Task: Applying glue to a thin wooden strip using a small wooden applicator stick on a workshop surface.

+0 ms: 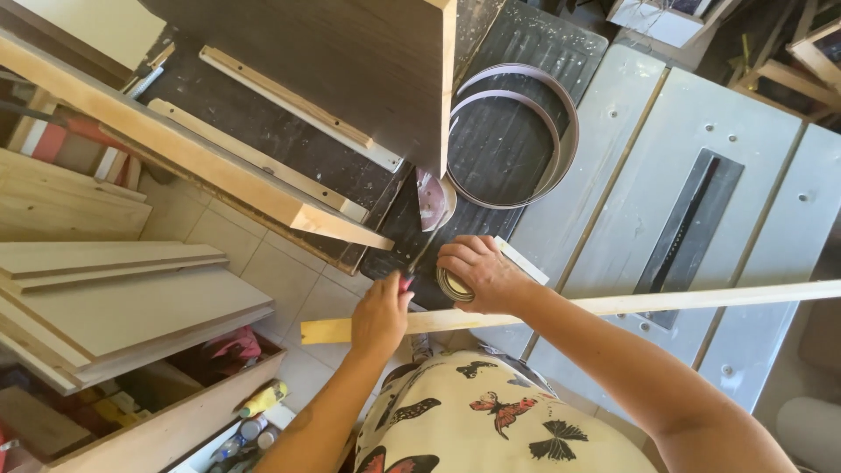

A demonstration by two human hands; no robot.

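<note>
We pin the long wooden strip (613, 304) across the table-saw tabletop (701, 201), our right hand (477, 271) curled around a small tape roll (453, 285) above it while our left hand (381, 315) pinches a pink-tipped tool (406, 281) beside that roll, steadying everything.

A round tin (454, 285) is gripped from above by the right hand (480, 271), while a small red-tipped tool (406, 281) is pinched in the left hand (380, 314), both just above a long wooden strip (613, 304) laid across the grey saw surface (701, 131). A coil of edge banding (526, 140) is seen on the black ribbed mat (508, 158) beyond the hands. Wooden boards (114, 289) are stacked at the left.
</note>
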